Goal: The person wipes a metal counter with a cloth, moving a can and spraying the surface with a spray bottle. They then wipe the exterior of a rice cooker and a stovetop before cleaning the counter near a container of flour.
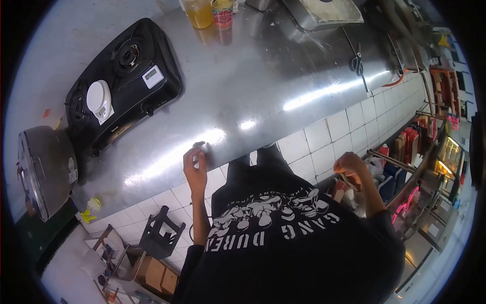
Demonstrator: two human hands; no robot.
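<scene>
My left hand (pixel 195 164) is over the front edge of the steel counter (pixel 228 96), its fingers curled towards the thumb; whatever it may hold is too small to tell. A small dark shape shows just beyond the fingertips, perhaps a reflection. Off to the right, beyond the counter's edge and above the tiled floor (pixel 316 139), my right hand (pixel 350 164) is bent inward with curled fingers. Its fingertips are hidden, and I cannot make out anything in it.
A black gas stove (pixel 129 86) carries a white scale (pixel 98 99) and a small digital display (pixel 153 76). Scissors (pixel 357 63), a tin (pixel 222 14) and a tray (pixel 329 12) are farther back. A black stool (pixel 162 233) stands below, and a metal vessel (pixel 45 169) sits far left.
</scene>
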